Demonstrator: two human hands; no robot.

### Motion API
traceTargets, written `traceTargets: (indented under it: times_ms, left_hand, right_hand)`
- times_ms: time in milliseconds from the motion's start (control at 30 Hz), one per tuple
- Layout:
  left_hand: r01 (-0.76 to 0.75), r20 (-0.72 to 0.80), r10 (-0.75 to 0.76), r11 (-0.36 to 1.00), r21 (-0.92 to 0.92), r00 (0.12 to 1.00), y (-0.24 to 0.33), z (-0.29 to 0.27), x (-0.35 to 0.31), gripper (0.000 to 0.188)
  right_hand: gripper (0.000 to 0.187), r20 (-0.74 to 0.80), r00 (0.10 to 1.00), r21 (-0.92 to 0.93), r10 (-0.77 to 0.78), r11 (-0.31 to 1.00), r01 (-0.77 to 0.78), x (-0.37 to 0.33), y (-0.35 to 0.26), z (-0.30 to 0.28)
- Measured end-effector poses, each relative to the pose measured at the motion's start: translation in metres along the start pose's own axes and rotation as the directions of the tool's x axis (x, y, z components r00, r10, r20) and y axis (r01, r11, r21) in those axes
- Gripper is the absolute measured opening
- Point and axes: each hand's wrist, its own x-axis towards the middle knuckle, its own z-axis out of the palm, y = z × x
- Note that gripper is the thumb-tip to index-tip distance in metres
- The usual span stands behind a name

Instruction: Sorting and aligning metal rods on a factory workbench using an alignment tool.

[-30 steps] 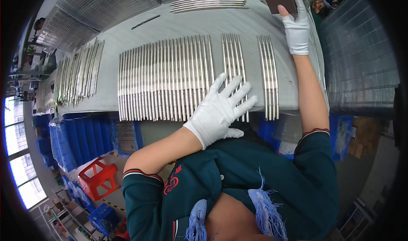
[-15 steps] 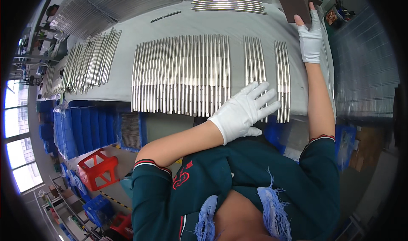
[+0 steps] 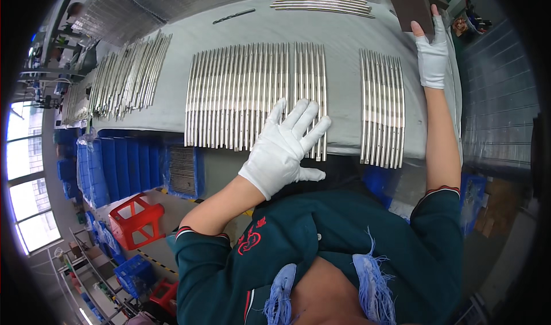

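Your left hand (image 3: 282,150) lies spread wide across the metal rods (image 3: 238,95) on the counter (image 3: 342,84), perhaps keeping them aligned; your right meets the brown board (image 3: 407,6), grip impossible to tell.

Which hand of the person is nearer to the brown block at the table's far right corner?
Right. The right hand is at the near edge of the brown block, its thumb overlapping it; the left hand is farther away, spread over the metal rods.
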Motion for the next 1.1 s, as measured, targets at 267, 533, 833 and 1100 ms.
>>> traceTargets:
  times_ms: [267,533,833,1100]
  left_hand:
    - [-0.166,-0.042,0.162,0.978,-0.123,0.986,0.022,0.015,0.033,0.104]
    - [-0.141,-0.008,0.141,0.985,-0.102,0.99,0.019,0.01,0.027,0.102]
    - [-0.02,0.01,0.02,1.0,-0.013,1.0,-0.002,-0.004,-0.005,0.105]
    - [-0.159,-0.036,0.155,0.972,-0.173,0.987,0.018,0.008,0.021,0.095]
  right_hand:
    - [0.063,0.018,0.999,0.027,0.045,0.999,-0.046,-0.001,-0.001,0.0]
    - [0.063,0.001,1.0,-0.042,-0.029,0.999,0.029,0.0,0.001,-0.002]
    - [0.063,0.013,0.999,-0.039,-0.043,0.998,0.044,0.0,0.001,0.0]
    - [0.065,0.055,0.997,-0.009,0.061,0.998,-0.061,-0.004,-0.014,0.004]
